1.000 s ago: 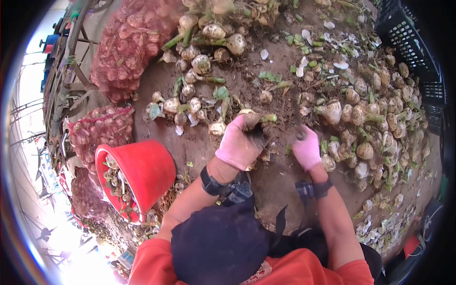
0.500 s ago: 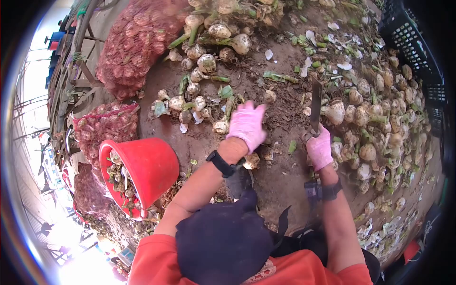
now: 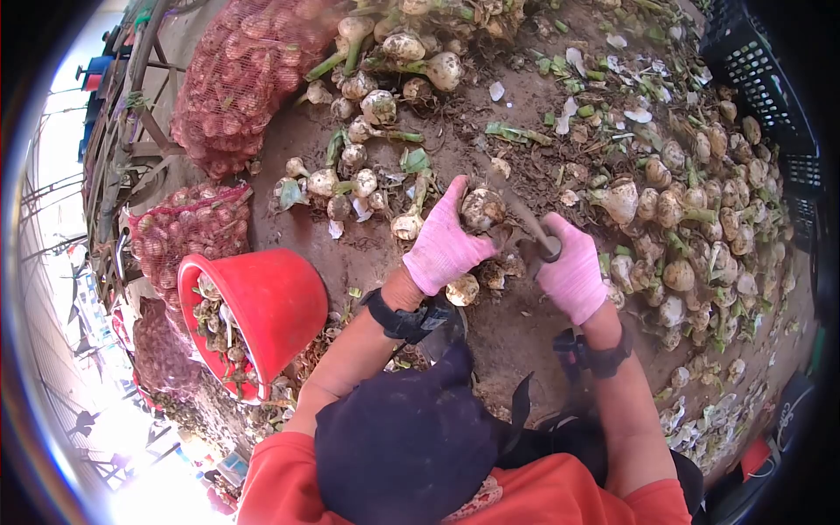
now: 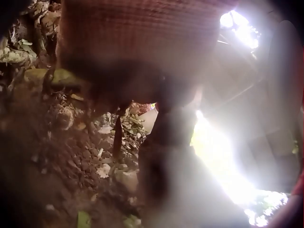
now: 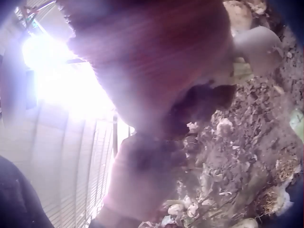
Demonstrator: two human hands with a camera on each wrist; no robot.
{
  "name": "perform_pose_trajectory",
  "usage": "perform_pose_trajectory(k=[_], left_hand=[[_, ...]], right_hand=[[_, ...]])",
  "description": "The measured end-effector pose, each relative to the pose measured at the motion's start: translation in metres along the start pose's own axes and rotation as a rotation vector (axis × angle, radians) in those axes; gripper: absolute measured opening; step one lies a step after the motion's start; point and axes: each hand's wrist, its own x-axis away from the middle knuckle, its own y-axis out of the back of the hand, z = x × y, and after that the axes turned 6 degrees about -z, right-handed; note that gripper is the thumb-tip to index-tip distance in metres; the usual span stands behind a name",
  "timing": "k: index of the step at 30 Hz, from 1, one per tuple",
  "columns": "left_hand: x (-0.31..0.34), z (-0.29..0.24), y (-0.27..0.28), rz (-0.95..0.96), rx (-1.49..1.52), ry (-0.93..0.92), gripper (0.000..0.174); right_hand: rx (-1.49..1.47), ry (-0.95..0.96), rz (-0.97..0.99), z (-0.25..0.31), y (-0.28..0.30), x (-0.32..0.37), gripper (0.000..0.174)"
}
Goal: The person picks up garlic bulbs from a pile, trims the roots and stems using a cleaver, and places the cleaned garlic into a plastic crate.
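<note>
In the head view the left hand (image 3: 448, 248), in a pink glove, holds a soil-covered bulb (image 3: 482, 209) between thumb and fingers. The gloved right hand (image 3: 573, 273) grips the handle of a knife (image 3: 527, 217), whose blurred blade points up and left beside the bulb. Below the left hand a pale bulb (image 3: 462, 290) lies on the ground. Both wrist views are blurred: the glove of the left hand (image 4: 142, 52) fills the top of one, and the right hand (image 5: 156, 61) covers much of the other, its fingertips dark.
A tipped red bucket (image 3: 278, 306) with small bulbs stands at left, near red mesh sacks (image 3: 241, 83) of bulbs. Bulbs with green stems (image 3: 379, 107) lie ahead. At right are a large heap of bulbs (image 3: 678, 276) and black crates (image 3: 757, 74).
The left hand, seen reaching half a second ago, now holds a soil-covered bulb. The right hand has moved left, and the knife has swung from upright to slanting towards the bulb.
</note>
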Motion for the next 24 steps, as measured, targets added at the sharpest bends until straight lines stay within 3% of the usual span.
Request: perform_pose_trajectory(k=[3,5,9,11,12,13,15,18,20,21,22,23,24], left_hand=[[-0.002,0.018,0.0,0.213,-0.245,-0.24,0.097],[0.016,0.02,-0.004,0.143,0.369,-0.075,0.083],[0.014,-0.012,0.007,0.199,0.025,-0.189,0.097],[0.003,-0.015,-0.001,0.293,0.862,0.511,0.042],[0.0,-0.015,-0.003,0.32,1.274,0.869,0.031],[-0.001,-0.011,-0.006,0.316,1.273,0.866,0.031],[0.001,0.001,-0.013,0.129,1.029,0.921,0.032],[0.008,0.003,-0.013,0.061,1.065,1.069,0.033],[0.014,0.015,-0.012,0.255,1.169,1.049,0.03],[0.027,-0.001,-0.015,0.196,0.699,0.54,0.03],[0.04,-0.02,-0.01,0.294,0.308,0.195,0.045],[0.052,-0.04,-0.004,0.265,-0.085,-0.147,0.072],[0.047,-0.036,-0.004,0.264,0.07,-0.014,0.077]], right_hand=[[0.16,0.168,0.026,0.013,0.0,0.006,0.03],[0.223,0.209,0.032,0.02,0.0,0.011,0.03],[0.291,0.277,0.035,0.017,-0.006,0.017,0.031],[0.296,0.309,0.014,0.009,-0.012,0.019,0.03],[0.277,0.335,0.003,0.004,-0.014,0.019,0.03],[0.256,0.362,-0.008,-0.001,-0.017,0.019,0.029],[0.246,0.395,-0.06,-0.007,-0.023,0.021,0.029],[0.263,0.406,-0.113,-0.014,-0.023,0.02,0.029],[0.284,0.388,-0.108,-0.025,-0.024,0.011,0.029],[0.306,0.24,-0.149,-0.038,-0.027,0.003,0.031],[0.324,0.092,-0.192,-0.051,-0.026,-0.001,0.033],[0.299,0.005,-0.195,-0.07,-0.013,-0.005,0.035],[0.27,-0.065,-0.193,-0.082,-0.007,-0.015,0.038]])
